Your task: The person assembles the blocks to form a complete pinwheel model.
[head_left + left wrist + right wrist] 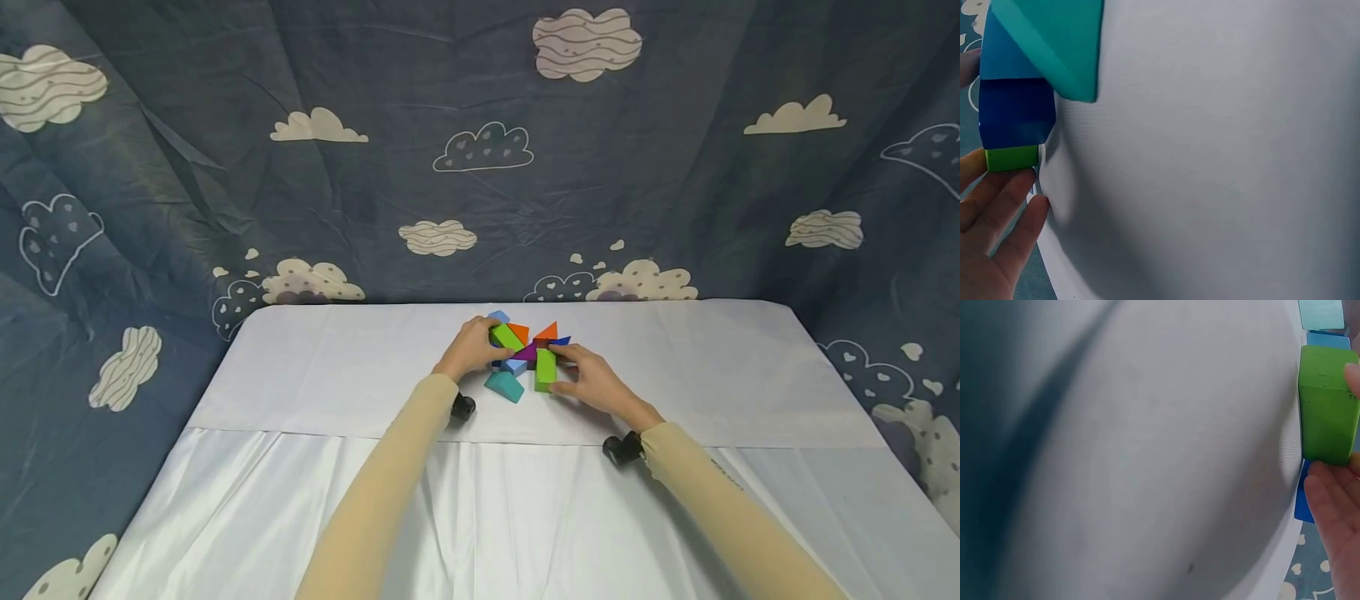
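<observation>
Just below the centre of the head frame, a cluster of coloured blocks (528, 353) is lying on the white worktop (697, 367). At the cluster's upper left, the left hand (471, 345) is pinching a slanted green block (507, 337) between thumb and fingers. At its lower right, the right hand (597, 380) is pinching a second green block (545, 372), thumb at the lower end, fingers at the upper. A teal block (504, 386) is lying at the cluster's lower edge. A purple block (527, 352) is showing between both green blocks. Cloud-printed fabric (480, 83) is hanging across the upper frame.
</observation>
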Demonstrator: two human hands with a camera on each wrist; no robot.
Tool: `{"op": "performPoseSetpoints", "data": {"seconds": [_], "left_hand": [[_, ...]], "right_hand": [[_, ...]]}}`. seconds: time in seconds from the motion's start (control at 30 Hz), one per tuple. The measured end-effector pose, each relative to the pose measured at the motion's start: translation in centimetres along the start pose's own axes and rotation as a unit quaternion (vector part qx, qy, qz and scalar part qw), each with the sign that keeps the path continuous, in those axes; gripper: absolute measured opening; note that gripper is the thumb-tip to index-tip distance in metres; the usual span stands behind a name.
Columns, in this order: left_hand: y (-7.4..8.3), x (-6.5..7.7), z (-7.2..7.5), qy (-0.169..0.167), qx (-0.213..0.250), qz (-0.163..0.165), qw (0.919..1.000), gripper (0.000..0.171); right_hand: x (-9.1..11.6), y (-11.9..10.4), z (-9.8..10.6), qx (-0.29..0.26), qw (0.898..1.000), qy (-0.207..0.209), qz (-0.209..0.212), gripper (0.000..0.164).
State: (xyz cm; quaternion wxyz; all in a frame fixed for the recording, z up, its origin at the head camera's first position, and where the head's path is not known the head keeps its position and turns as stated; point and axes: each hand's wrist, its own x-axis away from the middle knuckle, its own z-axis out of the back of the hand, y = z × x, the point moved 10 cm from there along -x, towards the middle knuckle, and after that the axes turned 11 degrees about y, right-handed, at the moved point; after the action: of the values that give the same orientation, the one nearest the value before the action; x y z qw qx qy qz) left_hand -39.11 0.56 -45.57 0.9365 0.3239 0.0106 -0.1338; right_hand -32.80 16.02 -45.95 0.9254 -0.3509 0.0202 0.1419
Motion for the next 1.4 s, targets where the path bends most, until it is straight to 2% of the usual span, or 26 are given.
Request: {"op": "performPoseSetpoints", "data": {"seconds": [0.2, 0.37, 0.57, 0.8, 0.93, 1.17, 1.4], "left_hand": [[0.0, 0.0, 0.2, 0.018, -0.003, -0.008, 0.9998, 0.063], [0.0, 0.1, 0.9, 0.036, 0.021, -0.001, 0.9991, 0.061], [0.0, 0.4, 2.0, 0.049, 0.049, -0.007, 0.9976, 0.061], [0.9, 1.5, 3.8, 0.055, 0.066, -0.046, 0.9952, 0.061], [1.5, 2.5, 4.2, 0.045, 0.071, -0.073, 0.9938, 0.061], [2.6, 4.5, 3.7, 0.012, 0.075, -0.105, 0.9915, 0.061], [4.3, 5.8, 3.4, 0.006, 0.061, -0.136, 0.9889, 0.062]], "right_hand": [[-0.2, 0.1, -0.1, -0.011, 1.0, 0.001, -0.013, 0.068], [-0.2, 0.1, 0.0, -0.021, 1.0, 0.006, -0.019, 0.068], [0.1, -0.2, 0.3, -0.031, 0.999, 0.016, -0.011, 0.067], [0.8, -0.8, 0.9, -0.031, 0.999, 0.021, -0.008, 0.067], [1.4, -1.1, 1.1, -0.034, 0.999, 0.021, 0.0, 0.067], [2.9, -2.1, 0.9, -0.041, 0.999, 0.005, 0.02, 0.065], [4.8, -3.1, 0.3, -0.04, 0.998, -0.009, 0.043, 0.062]]}}
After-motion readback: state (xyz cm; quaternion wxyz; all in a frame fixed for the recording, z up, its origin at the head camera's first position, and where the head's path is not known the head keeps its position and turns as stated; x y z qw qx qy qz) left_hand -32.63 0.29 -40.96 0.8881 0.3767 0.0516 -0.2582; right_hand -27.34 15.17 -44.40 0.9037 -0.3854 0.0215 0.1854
